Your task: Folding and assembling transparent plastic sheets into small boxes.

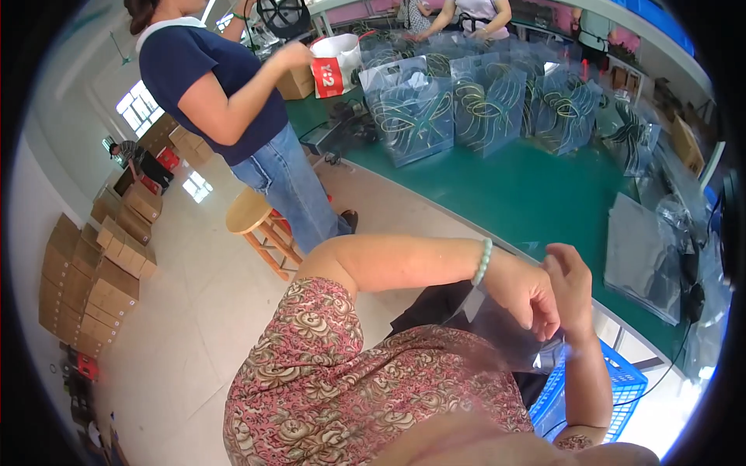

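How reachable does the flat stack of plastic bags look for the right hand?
Likely yes: the flat stack lies close to the right hand, with bare green tabletop between them.

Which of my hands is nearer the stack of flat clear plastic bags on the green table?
Your right. The right hand is to the left of the stack of bags; the left hand is farther left, beyond it.
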### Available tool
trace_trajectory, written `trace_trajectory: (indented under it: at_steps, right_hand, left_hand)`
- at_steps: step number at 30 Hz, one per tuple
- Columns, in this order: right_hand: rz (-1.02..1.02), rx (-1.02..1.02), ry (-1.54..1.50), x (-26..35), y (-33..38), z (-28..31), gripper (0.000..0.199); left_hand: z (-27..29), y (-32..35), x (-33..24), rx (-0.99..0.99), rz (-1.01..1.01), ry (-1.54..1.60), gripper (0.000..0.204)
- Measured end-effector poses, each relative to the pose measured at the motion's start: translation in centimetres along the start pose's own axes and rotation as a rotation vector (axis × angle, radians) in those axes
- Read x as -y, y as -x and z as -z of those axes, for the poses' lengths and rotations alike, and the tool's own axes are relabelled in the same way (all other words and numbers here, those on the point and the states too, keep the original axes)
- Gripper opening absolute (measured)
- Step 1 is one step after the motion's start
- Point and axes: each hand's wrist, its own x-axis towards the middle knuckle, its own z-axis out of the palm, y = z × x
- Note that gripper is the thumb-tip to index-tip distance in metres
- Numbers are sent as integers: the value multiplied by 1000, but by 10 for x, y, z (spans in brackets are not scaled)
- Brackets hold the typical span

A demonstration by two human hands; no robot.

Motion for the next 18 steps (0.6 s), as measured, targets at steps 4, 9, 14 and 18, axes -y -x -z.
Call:
trace_trajectory:
  at_steps: [4, 9, 14, 18]
  right_hand:
    - [-410, 129, -664, -19, -30, -7, 25]
    - [-473, 201, -694, -4, -41, -15, 31]
    - [-428, 263, -552, 6, -44, -4, 27]
    - [-279, 238, -301, 5, -43, 9, 25]
  left_hand:
    - [5, 8, 1, -180, -215, -814, 35]
    - [8, 19, 3, -323, -20, -1031, 35]
    - [13, 24, 17, -223, -43, -1318, 15]
    - [15, 20, 4, -371, -253, -1357, 10]
